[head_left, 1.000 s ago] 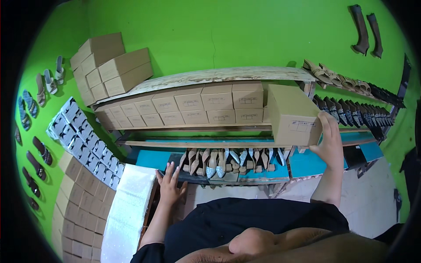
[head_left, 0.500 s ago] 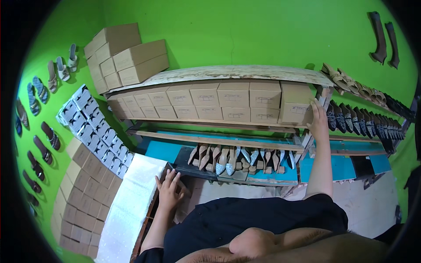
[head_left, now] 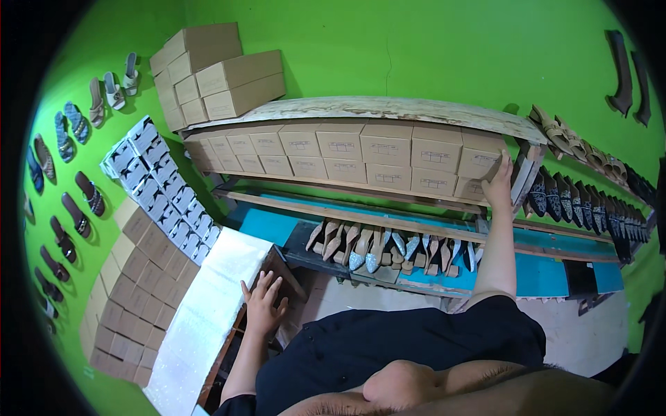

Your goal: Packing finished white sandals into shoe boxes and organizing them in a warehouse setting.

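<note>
My right hand (head_left: 498, 184) reaches up to the right end of a row of brown cardboard boxes (head_left: 386, 149), stacked two high on a wooden shelf. Its fingers lie stretched along the right side of the end upper box (head_left: 480, 148), and the palm covers part of the end lower box (head_left: 470, 188). My left hand (head_left: 263, 302) is open, fingers spread, by the inner edge of a white-covered table (head_left: 201, 315). Nothing is seen in it.
A pale board (head_left: 388, 107) tops the box shelf, with more cartons (head_left: 243, 83) at its left end. Heeled shoes (head_left: 374, 249) line the lower blue shelf. White shoeboxes (head_left: 164, 187) and brown boxes (head_left: 142, 291) are stacked at left. Sandals hang on the green wall; more shoes fill right-hand racks.
The view has shifted slightly. At the row's right end, the upper box now shows its marked front, level with its neighbours. My right hand stays against that end; my left stays by the table edge.
</note>
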`<action>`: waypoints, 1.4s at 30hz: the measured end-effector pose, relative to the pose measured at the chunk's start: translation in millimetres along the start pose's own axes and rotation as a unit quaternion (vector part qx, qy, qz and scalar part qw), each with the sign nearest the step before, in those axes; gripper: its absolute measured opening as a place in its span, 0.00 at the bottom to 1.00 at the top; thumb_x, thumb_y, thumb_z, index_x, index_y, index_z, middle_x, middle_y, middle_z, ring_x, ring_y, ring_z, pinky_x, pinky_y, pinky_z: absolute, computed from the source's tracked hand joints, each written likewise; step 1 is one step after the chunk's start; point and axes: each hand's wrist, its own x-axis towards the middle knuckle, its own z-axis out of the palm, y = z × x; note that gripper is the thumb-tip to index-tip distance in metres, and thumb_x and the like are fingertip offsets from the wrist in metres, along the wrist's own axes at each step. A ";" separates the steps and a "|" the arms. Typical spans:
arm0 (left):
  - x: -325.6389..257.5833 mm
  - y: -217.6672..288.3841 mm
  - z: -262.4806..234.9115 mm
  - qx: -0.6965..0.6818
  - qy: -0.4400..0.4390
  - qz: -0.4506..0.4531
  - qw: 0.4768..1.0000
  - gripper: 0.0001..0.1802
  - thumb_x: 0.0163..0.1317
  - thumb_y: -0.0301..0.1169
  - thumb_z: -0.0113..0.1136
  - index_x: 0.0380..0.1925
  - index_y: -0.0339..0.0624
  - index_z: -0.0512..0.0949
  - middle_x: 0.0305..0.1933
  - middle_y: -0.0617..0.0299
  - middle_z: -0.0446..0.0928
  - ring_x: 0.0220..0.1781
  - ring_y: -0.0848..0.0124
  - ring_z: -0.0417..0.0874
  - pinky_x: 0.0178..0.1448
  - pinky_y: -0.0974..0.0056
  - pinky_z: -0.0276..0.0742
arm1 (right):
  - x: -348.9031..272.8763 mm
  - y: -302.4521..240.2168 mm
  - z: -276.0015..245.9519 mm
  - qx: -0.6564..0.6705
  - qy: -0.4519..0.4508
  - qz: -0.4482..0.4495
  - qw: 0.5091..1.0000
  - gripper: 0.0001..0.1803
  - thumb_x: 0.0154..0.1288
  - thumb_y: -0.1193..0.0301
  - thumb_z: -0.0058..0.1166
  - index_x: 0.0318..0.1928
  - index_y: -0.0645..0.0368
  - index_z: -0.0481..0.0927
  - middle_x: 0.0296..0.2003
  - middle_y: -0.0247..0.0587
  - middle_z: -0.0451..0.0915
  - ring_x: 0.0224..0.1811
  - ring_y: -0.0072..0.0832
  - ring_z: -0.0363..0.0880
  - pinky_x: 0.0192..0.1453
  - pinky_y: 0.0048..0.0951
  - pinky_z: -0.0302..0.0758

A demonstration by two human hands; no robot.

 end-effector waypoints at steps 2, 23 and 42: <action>-2.0 1.7 -0.1 0.004 -0.002 -0.007 1.000 0.35 0.52 0.34 0.70 0.64 0.54 0.73 0.71 0.56 0.67 0.77 0.56 0.63 0.78 0.31 0.29 | 1.3 -1.5 0.8 0.012 -0.007 0.011 1.000 0.56 0.47 0.84 0.58 0.76 0.46 0.45 0.73 0.61 0.49 0.76 0.58 0.49 0.77 0.45 0.59; 3.9 11.4 3.2 -0.004 -0.017 -0.015 1.000 0.33 0.51 0.30 0.68 0.62 0.54 0.75 0.70 0.55 0.69 0.76 0.56 0.63 0.78 0.31 0.31 | 1.1 -26.0 70.6 -0.227 0.136 -0.162 0.950 0.39 0.63 0.51 0.58 0.74 0.30 0.61 0.78 0.39 0.49 0.81 0.47 0.40 0.71 0.79 0.33; -38.3 -44.7 -14.2 -0.003 -0.018 -0.120 0.993 0.33 0.53 0.33 0.66 0.62 0.54 0.74 0.71 0.53 0.67 0.76 0.55 0.64 0.77 0.28 0.32 | 10.0 -197.0 187.2 -0.162 -0.006 -0.304 0.939 0.40 0.64 0.50 0.57 0.75 0.32 0.58 0.77 0.30 0.51 0.81 0.35 0.41 0.70 0.81 0.33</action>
